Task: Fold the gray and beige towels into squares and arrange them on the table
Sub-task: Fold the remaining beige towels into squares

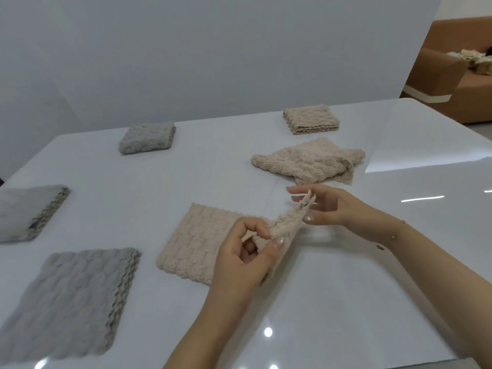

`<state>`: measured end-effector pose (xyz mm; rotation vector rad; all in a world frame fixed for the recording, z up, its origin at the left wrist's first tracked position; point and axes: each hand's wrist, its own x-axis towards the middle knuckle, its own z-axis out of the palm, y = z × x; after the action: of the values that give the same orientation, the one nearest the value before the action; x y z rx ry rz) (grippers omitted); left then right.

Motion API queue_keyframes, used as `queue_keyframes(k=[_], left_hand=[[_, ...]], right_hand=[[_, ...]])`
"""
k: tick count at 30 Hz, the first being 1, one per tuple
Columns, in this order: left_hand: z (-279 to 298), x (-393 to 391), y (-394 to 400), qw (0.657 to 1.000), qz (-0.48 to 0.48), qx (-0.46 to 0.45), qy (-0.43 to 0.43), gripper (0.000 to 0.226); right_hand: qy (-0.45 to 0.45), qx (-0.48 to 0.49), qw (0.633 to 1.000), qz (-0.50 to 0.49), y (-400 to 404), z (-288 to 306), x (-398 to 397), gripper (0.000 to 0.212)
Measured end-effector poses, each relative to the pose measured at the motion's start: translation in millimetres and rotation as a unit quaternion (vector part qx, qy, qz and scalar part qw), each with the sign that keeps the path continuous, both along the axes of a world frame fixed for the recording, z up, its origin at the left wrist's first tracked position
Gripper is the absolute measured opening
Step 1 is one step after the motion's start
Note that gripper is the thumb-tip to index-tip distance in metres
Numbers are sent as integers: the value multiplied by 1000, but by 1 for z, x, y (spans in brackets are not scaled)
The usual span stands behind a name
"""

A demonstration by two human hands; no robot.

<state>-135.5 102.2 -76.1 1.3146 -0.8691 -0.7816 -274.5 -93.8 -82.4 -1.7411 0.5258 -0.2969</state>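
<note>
A glossy white table (346, 275) is seen from above, with six towels laid on it.

Gray towels, left side: one folded square at the near left (69, 302), one folded square at the left edge (29, 211), partly cut off by the frame, and one smaller, thicker folded square at the far left (146, 138). All three lie flat and well apart from one another.

Beige towels, right side: one thick folded square at the far right (311, 119); just nearer than it, one loosely crumpled, unfolded beige towel (308, 162); and one beige towel at the centre (197, 243), being handled.

The centre towel lies mostly flat on the table. Its right edge is lifted off the surface and held between both hands.

Left hand (245, 259): thumb and forefinger are pinched on the near part of the raised edge; the remaining fingers are curled.

Right hand (332, 209): the far corner of the raised edge, with a small white loop, is pinched at the fingertips; the other fingers are loosely extended.

Both forearms are held above the near right part of the table. A brown sofa (452, 75) with pale cloth on it is visible beyond the table at the far right.
</note>
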Motion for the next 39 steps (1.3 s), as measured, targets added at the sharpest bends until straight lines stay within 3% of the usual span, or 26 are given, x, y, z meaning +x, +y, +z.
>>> queue_keyframes(k=[4,7,10,14,17,21,24,32,35,37,39], left_hand=[[4,32,21,996,73,-13,44,15],[0,54,38,992,127,12,-13,16],[-6,72,48,980,182,55,-63,18],[-16,89,53,969,227,87,-50,20],[-25,95,57,963,241,108,-49,20],[-32,97,61,952,262,129,-88,18],[-34,98,62,944,279,135,-112,16],[-36,103,62,940,312,127,-60,17],[-36,102,61,929,285,170,-162,12],[-34,100,59,871,270,226,-344,14],[-29,96,50,805,287,223,-469,22]], right_hand=[[-6,31,997,77,4,9,53,7],[-11,37,995,89,9,10,93,24],[17,35,993,112,17,10,122,7],[58,23,991,116,22,3,150,28],[86,-8,990,112,22,1,162,56],[99,-38,989,108,25,-1,171,43],[105,-61,988,97,27,-6,179,61],[114,-119,983,79,30,-11,189,41],[127,-145,979,70,31,-11,193,36],[135,-151,977,71,31,-9,194,35],[150,-147,975,73,30,-5,192,39]])
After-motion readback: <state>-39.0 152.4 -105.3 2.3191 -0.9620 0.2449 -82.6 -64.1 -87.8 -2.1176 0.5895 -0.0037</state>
